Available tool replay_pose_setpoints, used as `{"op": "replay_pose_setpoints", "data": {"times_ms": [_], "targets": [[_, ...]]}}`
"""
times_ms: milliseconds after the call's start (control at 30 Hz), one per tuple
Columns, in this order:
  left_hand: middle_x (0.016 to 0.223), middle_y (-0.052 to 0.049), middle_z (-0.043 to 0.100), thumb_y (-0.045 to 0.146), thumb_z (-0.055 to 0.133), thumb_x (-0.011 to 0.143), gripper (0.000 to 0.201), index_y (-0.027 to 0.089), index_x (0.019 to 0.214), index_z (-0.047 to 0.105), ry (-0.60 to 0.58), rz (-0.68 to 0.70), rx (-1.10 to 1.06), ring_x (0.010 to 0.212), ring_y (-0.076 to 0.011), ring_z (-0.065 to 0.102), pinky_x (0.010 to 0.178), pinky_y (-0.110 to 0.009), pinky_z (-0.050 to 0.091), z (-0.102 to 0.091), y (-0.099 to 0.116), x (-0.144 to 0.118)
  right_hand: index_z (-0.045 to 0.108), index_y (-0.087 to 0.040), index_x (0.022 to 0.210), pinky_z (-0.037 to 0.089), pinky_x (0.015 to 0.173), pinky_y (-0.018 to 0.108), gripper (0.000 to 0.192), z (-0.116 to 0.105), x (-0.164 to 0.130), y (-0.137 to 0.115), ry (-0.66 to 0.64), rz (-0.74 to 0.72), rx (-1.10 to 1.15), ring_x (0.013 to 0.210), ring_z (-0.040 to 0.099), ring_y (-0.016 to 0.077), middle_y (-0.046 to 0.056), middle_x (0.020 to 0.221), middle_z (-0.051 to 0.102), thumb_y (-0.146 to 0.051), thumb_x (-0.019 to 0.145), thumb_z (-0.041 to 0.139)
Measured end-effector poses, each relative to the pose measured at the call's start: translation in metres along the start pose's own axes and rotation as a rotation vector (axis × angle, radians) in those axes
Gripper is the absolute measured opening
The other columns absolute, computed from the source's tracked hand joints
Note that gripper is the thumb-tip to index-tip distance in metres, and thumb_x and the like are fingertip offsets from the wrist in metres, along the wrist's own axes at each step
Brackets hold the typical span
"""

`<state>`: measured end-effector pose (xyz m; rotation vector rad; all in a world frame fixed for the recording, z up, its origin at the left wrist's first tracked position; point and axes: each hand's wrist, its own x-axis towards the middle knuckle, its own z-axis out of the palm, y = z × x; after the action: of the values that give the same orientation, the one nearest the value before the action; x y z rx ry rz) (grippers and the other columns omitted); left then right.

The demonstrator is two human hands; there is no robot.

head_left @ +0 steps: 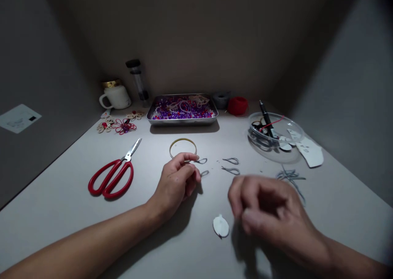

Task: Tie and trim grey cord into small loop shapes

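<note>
My left hand [176, 178] is over the middle of the table, fingers curled, with index finger and thumb closed about the tail of a grey cord loop [202, 161]. Just below it a second cord loop [204, 173] lies partly behind the fingers. Two more loops, an upper one [231, 161] and a lower one [231, 171], lie to the right. Above the table my right hand [273, 215] has curled fingers and thumb drawn together; whatever is between them cannot be made out. A small white oval piece [221, 226] lies left of it.
Red-handled scissors [112, 178] lie left, and a thin ring [183, 140] sits beyond my left hand. Farther back are a metal bead tray [183, 122], a mug [118, 97] and red yarn [237, 106]. A clear dish [294, 121] and cut cords [290, 175] are right.
</note>
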<state>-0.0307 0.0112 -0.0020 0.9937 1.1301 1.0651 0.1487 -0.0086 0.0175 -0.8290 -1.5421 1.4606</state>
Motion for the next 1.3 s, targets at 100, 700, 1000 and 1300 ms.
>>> {"op": "replay_pose_setpoints", "data": {"times_ms": [100,700,1000,1300], "targets": [[0.055,0.005,0.053,0.018,0.048,0.078,0.013,0.018,0.09,0.052,-0.023,-0.009,-0.008,0.036,-0.0046,0.034,0.032,-0.014,0.022,0.0,0.002,-0.002,0.058,-0.021,0.082,0.044,0.05,0.024,0.01,-0.009,0.011,0.009,0.268,0.0,-0.06,0.063,0.053,0.0134,0.003,0.081,0.06,-0.024,0.074,0.062],[0.049,0.006,0.045,0.016,0.053,0.074,0.012,0.014,0.085,0.057,-0.174,-0.003,0.089,0.042,-0.005,0.033,0.04,-0.018,0.024,0.006,0.002,-0.008,0.059,-0.014,0.069,0.041,0.043,0.021,0.015,0.005,0.027,0.023,0.145,0.279,-0.032,0.043,0.047,0.0075,-0.003,0.051,0.055,-0.029,0.07,0.064],[0.055,0.006,0.047,0.018,0.05,0.079,0.019,0.016,0.097,0.055,-0.132,0.076,0.287,0.046,-0.0073,0.038,0.043,-0.019,0.03,0.005,-0.005,-0.01,0.058,-0.015,0.067,0.04,0.042,0.02,0.02,-0.006,0.029,0.022,0.046,0.287,0.08,0.041,0.047,0.0069,-0.005,0.051,0.052,-0.032,0.067,0.068],[0.056,0.006,0.049,0.018,0.05,0.079,0.002,0.017,0.078,0.049,-0.092,0.031,0.312,0.042,-0.005,0.037,0.038,-0.017,0.028,0.006,-0.004,-0.007,0.057,-0.014,0.068,0.039,0.043,0.02,0.015,-0.002,0.024,0.024,0.105,0.216,0.018,0.041,0.047,0.007,-0.005,0.049,0.051,-0.027,0.069,0.064]]}}
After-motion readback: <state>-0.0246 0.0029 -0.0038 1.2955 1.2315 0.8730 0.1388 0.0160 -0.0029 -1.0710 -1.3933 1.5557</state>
